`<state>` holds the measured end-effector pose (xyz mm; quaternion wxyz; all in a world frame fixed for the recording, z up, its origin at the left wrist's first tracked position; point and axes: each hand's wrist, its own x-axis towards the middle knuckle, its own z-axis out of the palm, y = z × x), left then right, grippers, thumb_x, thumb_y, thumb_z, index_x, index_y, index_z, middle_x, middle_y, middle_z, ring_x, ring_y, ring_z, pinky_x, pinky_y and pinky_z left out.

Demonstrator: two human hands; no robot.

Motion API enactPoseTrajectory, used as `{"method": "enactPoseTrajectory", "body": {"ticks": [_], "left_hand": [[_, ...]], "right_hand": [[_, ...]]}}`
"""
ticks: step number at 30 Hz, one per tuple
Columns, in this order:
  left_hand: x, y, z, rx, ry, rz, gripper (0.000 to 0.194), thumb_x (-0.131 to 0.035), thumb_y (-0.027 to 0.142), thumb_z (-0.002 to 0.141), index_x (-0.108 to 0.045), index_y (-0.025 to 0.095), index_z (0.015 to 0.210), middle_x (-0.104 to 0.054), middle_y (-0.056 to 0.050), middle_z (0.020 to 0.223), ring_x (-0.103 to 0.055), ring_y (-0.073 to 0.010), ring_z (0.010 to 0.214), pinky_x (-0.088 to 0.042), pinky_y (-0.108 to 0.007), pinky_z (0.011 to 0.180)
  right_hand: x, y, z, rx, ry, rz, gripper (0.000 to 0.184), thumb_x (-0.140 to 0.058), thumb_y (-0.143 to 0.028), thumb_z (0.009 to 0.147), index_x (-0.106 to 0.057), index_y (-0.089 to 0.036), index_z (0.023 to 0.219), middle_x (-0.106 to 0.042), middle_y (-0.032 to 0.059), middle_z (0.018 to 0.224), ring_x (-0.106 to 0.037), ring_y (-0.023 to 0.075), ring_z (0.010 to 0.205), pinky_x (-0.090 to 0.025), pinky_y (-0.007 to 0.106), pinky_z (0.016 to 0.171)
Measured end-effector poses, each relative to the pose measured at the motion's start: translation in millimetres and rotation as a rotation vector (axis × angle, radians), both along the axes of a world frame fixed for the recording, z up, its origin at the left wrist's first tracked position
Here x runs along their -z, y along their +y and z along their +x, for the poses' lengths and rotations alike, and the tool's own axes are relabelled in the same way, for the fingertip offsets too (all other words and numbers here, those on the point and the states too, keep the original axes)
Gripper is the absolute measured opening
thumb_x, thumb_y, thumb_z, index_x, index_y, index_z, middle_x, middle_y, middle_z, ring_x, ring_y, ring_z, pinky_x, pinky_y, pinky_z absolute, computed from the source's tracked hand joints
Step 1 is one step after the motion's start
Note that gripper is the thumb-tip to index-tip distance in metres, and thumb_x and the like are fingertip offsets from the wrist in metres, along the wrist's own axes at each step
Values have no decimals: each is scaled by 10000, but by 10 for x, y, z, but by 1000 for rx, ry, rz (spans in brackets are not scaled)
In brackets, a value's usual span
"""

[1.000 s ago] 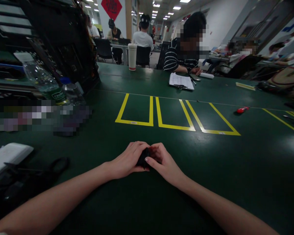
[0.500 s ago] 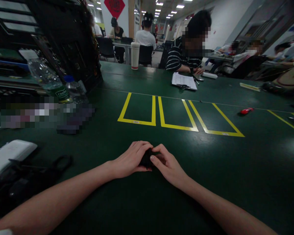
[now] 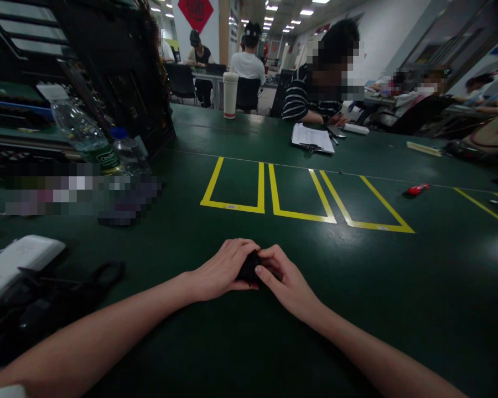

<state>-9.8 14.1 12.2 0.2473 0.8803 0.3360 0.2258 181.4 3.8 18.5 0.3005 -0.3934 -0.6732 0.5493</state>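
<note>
View has been shifted slightly. Black object [image 3: 248,269] is held inside curled left hand [image 3: 224,270] — touched by half-curled right hand [image 3: 289,287], its grip unclear.

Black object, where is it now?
In the head view, the black object is just below centre, between the left hand and right hand, below the yellow tape.

A rounded edge of plain white sleeve [image 3: 4,391] shows at the lower left corner, too cropped to tell its fabric. The slender left forearm [image 3: 108,331] and right forearm [image 3: 382,348] are bare, narrowing toward the wrists. The left hand [image 3: 224,269] and right hand [image 3: 288,284] are ungloved, the right thumbnail short.
</note>
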Motion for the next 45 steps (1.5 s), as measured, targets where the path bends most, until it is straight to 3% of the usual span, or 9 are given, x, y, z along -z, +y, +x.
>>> {"method": "enactPoseTrajectory", "body": {"ticks": [6,10,15,19,23,31,35,39,45], "left_hand": [[-22,-4,7,-4,11,-9,600,-645,306,761,-299,199,1240,-413,-100,1234,-412,-260,1127,-366,-432,942],[-17,-4,-2,1,5,-2,625,-651,300,757,-278,200,1248,-404,-103,1243,-401,-255,1138,-359,-423,952],[17,3,5,6,3,18,643,-661,282,748,-266,203,1250,-409,-108,1229,-404,-261,1129,-353,-435,949],[4,3,17,-3,0,17,639,-659,314,750,-273,200,1247,-410,-108,1227,-401,-258,1131,-353,-428,950],[-28,-6,13,2,17,12,613,-651,306,759,-286,191,1238,-416,-108,1220,-409,-248,1118,-363,-412,942],[13,0,11,11,7,34,624,-657,280,753,-275,197,1239,-418,-109,1217,-399,-255,1127,-348,-425,949],[18,8,10,-3,-4,33,644,-669,307,741,-281,192,1242,-418,-110,1216,-409,-256,1116,-350,-425,948],[0,2,9,1,8,19,622,-655,309,753,-292,183,1242,-419,-109,1214,-412,-248,1112,-362,-411,941],[14,0,3,1,12,34,650,-666,288,741,-274,181,1248,-409,-114,1226,-403,-252,1124,-350,-418,953]], "right_hand": [[5,36,12,33,-58,-35,194,-528,-263,836,-466,-228,1016,-561,26,1008,-569,177,939,-489,346,812],[-15,32,40,-36,-146,34,167,-520,-270,839,-488,-224,997,-563,29,974,-578,176,861,-505,339,742],[-1,21,35,-55,-116,127,195,-546,-221,820,-477,-225,1003,-536,26,978,-565,175,892,-491,342,784],[10,42,13,-34,-40,61,110,-513,-222,845,-477,-222,949,-546,12,948,-580,159,887,-498,328,783],[10,58,15,1,-33,-35,248,-556,-232,821,-439,-233,1041,-563,19,1012,-578,168,944,-493,346,826],[-19,18,27,-53,-46,14,227,-569,-204,805,-472,-233,1008,-546,20,1017,-574,173,944,-497,350,823],[0,22,9,-24,-21,19,132,-520,-201,836,-481,-231,959,-551,11,976,-578,159,922,-499,338,816],[17,42,9,5,-44,-12,260,-568,-213,806,-451,-234,1038,-562,22,1017,-579,171,949,-494,359,842],[-14,17,40,-57,-141,118,234,-566,-212,802,-482,-230,1019,-546,37,1011,-574,188,925,-498,386,824]]}}
